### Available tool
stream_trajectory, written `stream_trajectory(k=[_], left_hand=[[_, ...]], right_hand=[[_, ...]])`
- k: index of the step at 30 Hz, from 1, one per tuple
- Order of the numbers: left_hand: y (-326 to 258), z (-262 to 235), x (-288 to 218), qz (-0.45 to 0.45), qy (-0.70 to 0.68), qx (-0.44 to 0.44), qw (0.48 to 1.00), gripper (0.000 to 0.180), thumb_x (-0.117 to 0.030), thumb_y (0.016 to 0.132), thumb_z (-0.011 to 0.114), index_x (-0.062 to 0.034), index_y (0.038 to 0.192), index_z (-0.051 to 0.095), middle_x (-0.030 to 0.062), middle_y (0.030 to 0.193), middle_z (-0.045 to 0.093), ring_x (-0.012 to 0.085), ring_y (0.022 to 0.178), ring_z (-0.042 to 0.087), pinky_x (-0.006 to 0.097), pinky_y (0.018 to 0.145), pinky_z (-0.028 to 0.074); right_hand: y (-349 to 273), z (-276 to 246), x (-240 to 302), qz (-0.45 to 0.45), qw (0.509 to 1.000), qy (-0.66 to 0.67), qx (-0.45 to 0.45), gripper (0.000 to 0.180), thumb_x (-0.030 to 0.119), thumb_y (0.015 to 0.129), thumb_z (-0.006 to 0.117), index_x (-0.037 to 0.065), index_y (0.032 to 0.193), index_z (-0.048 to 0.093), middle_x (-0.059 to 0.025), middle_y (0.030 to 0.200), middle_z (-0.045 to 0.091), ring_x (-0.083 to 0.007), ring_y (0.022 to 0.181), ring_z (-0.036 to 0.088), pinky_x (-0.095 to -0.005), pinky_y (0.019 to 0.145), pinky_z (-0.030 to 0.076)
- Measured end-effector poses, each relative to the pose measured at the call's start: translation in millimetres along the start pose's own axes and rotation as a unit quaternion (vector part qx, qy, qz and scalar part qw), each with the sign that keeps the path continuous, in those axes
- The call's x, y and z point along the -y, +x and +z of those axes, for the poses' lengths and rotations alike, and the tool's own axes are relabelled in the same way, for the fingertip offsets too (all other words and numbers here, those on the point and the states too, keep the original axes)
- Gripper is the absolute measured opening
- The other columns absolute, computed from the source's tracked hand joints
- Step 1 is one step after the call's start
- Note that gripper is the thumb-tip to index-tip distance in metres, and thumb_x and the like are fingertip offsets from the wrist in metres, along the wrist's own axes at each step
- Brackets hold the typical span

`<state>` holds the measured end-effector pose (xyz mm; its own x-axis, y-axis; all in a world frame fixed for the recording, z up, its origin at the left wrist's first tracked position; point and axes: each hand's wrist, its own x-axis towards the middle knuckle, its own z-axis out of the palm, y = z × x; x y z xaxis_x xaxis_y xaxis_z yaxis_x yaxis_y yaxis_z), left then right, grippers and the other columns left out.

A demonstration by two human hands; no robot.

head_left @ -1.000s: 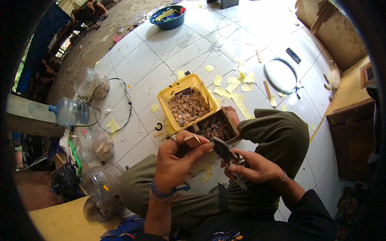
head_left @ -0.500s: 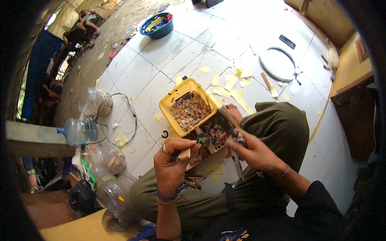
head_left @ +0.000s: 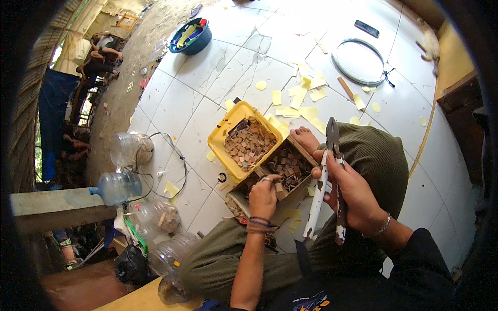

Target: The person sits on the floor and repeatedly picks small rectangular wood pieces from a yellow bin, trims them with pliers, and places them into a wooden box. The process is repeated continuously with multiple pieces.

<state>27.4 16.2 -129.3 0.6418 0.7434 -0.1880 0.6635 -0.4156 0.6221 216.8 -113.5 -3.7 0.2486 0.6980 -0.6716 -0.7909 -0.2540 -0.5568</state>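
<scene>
I sit cross-legged on a white tiled floor. My right hand (head_left: pixel 353 192) grips a pair of pliers (head_left: pixel 332 171) with paint-flecked white handles, jaws pointing up and away from me. My left hand (head_left: pixel 264 197) reaches down into a cardboard box (head_left: pixel 303 150) of small dark brown pieces, fingers closed on the pieces; whether it holds one I cannot tell. Right behind that box stands a yellow plastic tub (head_left: pixel 228 124) filled with lighter brown square pieces. A bare foot (head_left: pixel 306 139) rests by the box.
Yellow paper scraps (head_left: pixel 298 98) lie scattered on the tiles. A grey hoop (head_left: pixel 358 61) and a dark phone (head_left: pixel 366 28) lie far right. A blue basin (head_left: pixel 191 37) stands far back. Clear plastic bottles (head_left: pixel 122 186) and a black cable (head_left: pixel 176 155) lie at left.
My left hand has dropped from in front of me into the cardboard box. My right hand has raised the pliers upright, apart from the left hand.
</scene>
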Motion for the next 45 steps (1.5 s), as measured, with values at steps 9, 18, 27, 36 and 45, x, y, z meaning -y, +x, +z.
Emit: stream_trajectory(k=[9,18,27,36,45], left_hand=[[124.3,5.3,94.5,-0.069,0.033,-0.01,0.997,0.023,-0.016,0.099,0.066,-0.0067,0.118,0.074,0.0178,0.11,0.077,0.0315,0.1,0.075,0.042,0.09,0.059],[199.9,70.3,181.3,-0.219,0.095,0.152,0.959,0.044,-0.039,0.093,0.074,-0.0066,0.123,0.076,0.0145,0.114,0.078,0.0305,0.107,0.074,0.041,0.097,0.057],[212.3,100.8,187.0,-0.236,0.039,0.104,0.965,0.072,-0.04,0.081,0.089,0.0029,0.13,0.058,0.019,0.117,0.074,0.0302,0.106,0.071,0.042,0.094,0.057],[210.4,111.5,207.7,-0.203,-0.092,0.101,0.97,0.045,-0.023,0.088,0.086,0.0051,0.118,0.068,0.0131,0.106,0.074,0.0201,0.084,0.071,0.034,0.069,0.06],[198.8,54.7,178.4,-0.206,-0.15,0.087,0.963,0.041,-0.017,0.088,0.083,-0.0037,0.121,0.062,0.0124,0.1,0.075,0.0178,0.083,0.073,0.033,0.07,0.061]], right_hand=[[-7.3,-5.0,9.0,0.056,0.995,0.06,0.051,0.042,0.044,0.112,0.048,0.012,0.139,0.053,0.002,0.095,0.068,-0.0056,0.075,0.057,-0.0231,0.063,0.046],[2.4,-1.2,8.8,0.056,0.995,0.085,0.01,0.041,0.04,0.114,0.046,0.01,0.141,0.049,-0.0043,0.099,0.067,-0.0082,0.077,0.058,-0.0232,0.065,0.047],[8.4,5.2,9.4,0.049,0.998,0.04,-0.025,0.044,0.041,0.114,0.04,0.01,0.146,0.041,-0.0065,0.1,0.066,-0.0102,0.072,0.057,-0.0239,0.064,0.047],[6.2,5.5,6.7,0.031,0.997,0.07,-0.016,0.039,0.037,0.114,0.046,0.009,0.141,0.049,-0.0041,0.1,0.067,-0.0073,0.079,0.058,-0.0226,0.065,0.045],[4.3,4.3,2.4,0.036,0.998,0.044,0.002,0.039,0.042,0.113,0.048,0.013,0.138,0.053,0.0008,0.098,0.067,-0.0065,0.079,0.057,-0.0233,0.066,0.045]])
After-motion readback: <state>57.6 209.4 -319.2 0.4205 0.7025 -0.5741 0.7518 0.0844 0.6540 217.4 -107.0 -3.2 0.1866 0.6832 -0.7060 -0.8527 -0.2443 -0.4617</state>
